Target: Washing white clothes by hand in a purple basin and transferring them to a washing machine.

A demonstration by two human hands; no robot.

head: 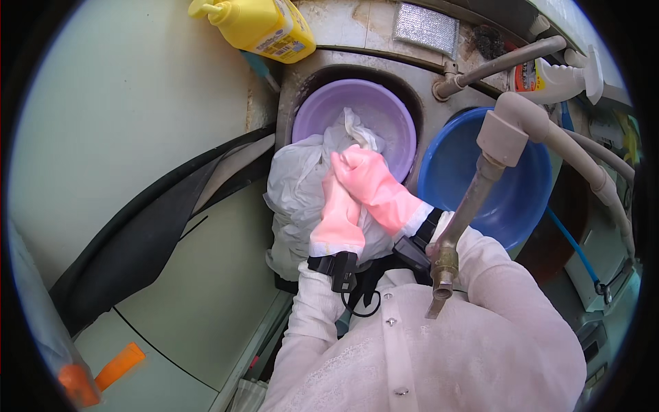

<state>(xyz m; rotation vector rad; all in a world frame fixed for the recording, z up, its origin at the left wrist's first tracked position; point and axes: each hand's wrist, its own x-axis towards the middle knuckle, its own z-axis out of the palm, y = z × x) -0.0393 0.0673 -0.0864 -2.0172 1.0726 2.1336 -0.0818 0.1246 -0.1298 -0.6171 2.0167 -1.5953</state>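
Observation:
Both my hands wear pink rubber gloves and meet over the near edge of a purple plastic basin point(404, 118) set in the sink. My left hand point(340, 201) and my right hand point(373, 180) are closed together on a white cloth point(293, 180). A twisted end of the cloth sticks up past my fingers into the basin. The bulk hangs in a wet-looking heap over the basin's near left side, towards my body. Where one hand's fingers end and the other's begin is partly hidden.
A blue plastic basin point(515, 206) is at the right, under a pipe with a metal tap point(445, 268) that reaches towards my chest. Behind the sink lie a silvery scouring pad point(426, 28) and a dark scrubber point(488, 42). A yellow pump bottle point(267, 28) and a spray bottle point(558, 80) flank them.

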